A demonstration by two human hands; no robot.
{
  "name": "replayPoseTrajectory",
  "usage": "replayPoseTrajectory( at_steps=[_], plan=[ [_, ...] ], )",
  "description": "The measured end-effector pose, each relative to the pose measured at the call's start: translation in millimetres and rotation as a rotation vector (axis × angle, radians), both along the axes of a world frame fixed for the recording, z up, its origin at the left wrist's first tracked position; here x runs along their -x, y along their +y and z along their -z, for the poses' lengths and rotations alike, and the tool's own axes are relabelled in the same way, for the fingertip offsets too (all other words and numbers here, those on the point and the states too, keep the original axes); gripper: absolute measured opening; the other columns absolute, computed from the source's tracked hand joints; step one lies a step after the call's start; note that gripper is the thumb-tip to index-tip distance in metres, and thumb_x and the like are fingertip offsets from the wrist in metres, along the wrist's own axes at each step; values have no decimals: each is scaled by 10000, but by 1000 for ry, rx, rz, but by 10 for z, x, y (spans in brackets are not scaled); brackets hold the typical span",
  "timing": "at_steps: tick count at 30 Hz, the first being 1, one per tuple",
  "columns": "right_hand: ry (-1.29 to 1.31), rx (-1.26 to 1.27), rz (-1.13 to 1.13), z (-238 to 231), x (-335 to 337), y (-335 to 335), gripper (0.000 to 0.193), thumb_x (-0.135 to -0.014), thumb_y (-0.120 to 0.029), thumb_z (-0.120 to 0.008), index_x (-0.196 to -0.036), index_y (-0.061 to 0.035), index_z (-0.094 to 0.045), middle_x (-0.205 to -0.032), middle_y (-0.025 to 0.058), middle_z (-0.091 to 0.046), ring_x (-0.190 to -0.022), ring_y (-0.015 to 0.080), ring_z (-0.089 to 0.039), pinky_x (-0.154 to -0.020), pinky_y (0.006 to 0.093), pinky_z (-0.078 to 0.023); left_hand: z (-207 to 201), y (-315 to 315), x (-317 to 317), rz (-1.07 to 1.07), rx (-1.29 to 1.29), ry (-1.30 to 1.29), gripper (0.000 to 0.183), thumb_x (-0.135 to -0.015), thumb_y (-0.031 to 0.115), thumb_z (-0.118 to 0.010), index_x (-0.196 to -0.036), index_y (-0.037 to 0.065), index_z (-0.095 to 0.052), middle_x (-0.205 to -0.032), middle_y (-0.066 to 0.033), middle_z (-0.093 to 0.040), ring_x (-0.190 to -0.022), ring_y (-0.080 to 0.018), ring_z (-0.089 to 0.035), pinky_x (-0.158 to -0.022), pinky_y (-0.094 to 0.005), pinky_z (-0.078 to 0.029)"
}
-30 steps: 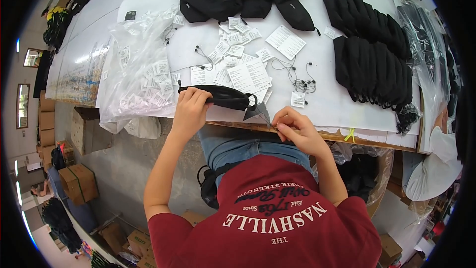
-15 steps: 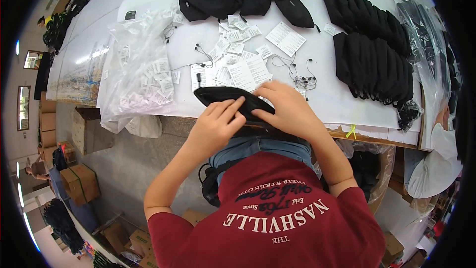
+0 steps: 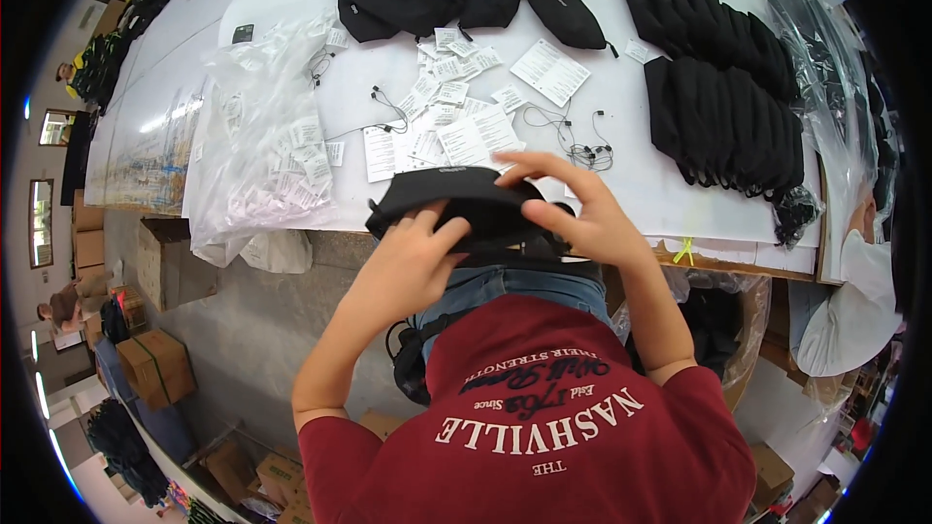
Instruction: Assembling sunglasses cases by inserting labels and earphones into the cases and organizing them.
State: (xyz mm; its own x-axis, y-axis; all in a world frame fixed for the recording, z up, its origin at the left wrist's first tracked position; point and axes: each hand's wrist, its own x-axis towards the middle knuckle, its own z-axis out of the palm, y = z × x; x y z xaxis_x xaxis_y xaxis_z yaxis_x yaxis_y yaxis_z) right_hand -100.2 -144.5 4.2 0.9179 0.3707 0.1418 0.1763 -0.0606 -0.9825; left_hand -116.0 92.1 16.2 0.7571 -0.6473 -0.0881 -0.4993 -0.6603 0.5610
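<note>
A black zip pouch [image 3: 417, 191] is held at the table's near edge, its mouth gaping toward me. The fingers of my left hand [image 3: 413, 257] are curled into the left part of the opening and grip the pouch; their tips are partly hidden inside. My right hand [image 3: 587, 209] is at the pouch's right end, thumb and fingers spread apart, the fingertips against the far rim and the thumb over the opening. Just beyond the pouch lie printed paper sheets [image 3: 476, 139] and a pile of small white tags [image 3: 451, 92].
Black pouches are heaped at the far middle [image 3: 408, 5] and stacked in rows at the right [image 3: 723, 126]. A clear plastic bag of tags [image 3: 262, 136] lies on the left. Thin black cords [image 3: 585, 153] lie behind my right hand. Cardboard boxes [image 3: 155, 367] stand on the floor.
The pouch has tilted and opened wider, its far wall now raised. My left fingers have gone deeper into it. My right thumb and fingers have spread and shifted toward its right end.
</note>
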Motion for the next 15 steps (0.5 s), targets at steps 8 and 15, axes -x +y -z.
replayPoseTrajectory(
  at_steps=[8,15],
  plan=[
    [94,267,-142,418,163,-207,828,-681,-165,-776,-1375,-69,-334,-1128,117,-598,-1113,252,-530,-984,362,-367,-68,99,-104,-92,186,-88,186,-823,36,-566,-997,5,-507,-1168,-198,-488,-967,-379,-492,-828,-390,-404],
    [426,-549,385,607,205,-312,105,-843,-54,-597,-942,-19,-583,-902,164,-649,-676,164,-621,-652,271,-501,-158,232,-117,-326,183,53,130,-875,69,-524,-991,28,-485,-766,-184,-554,-739,-372,-536,-620,-413,-402]
  ],
)
